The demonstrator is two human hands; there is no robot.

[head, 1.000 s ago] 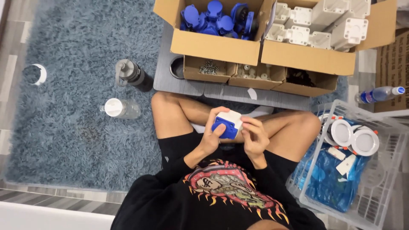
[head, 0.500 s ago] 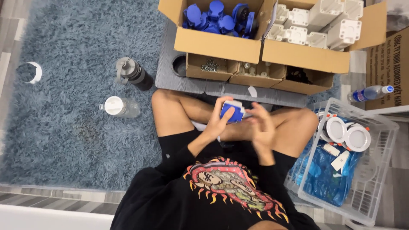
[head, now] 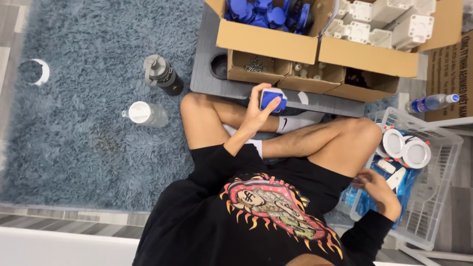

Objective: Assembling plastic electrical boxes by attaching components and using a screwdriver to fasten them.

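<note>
I sit cross-legged on a shaggy blue-grey rug [head: 88,128]. My left hand [head: 257,111] is raised over my legs and holds a small blue and white plastic part [head: 272,98] near the front of the cardboard boxes. My right hand [head: 377,189] has reached down to my right, into the white wire basket [head: 433,197], with its fingers curled over the blue plastic bags [head: 367,197] and small white pieces there. What the right hand grips, if anything, is hidden.
Open cardboard boxes hold blue parts [head: 266,12] and white parts [head: 384,22]; smaller boxes [head: 256,66] hold screws. Two round white fixtures [head: 406,148] lie in the basket. A dark bottle [head: 162,76], a clear bottle [head: 145,114], a blue-capped bottle [head: 433,102] and a white ring [head: 34,71] lie around.
Both hands were together on the blue and white part over my lap. Now the right hand has let go and moved down into the basket; the left hand keeps the part.
</note>
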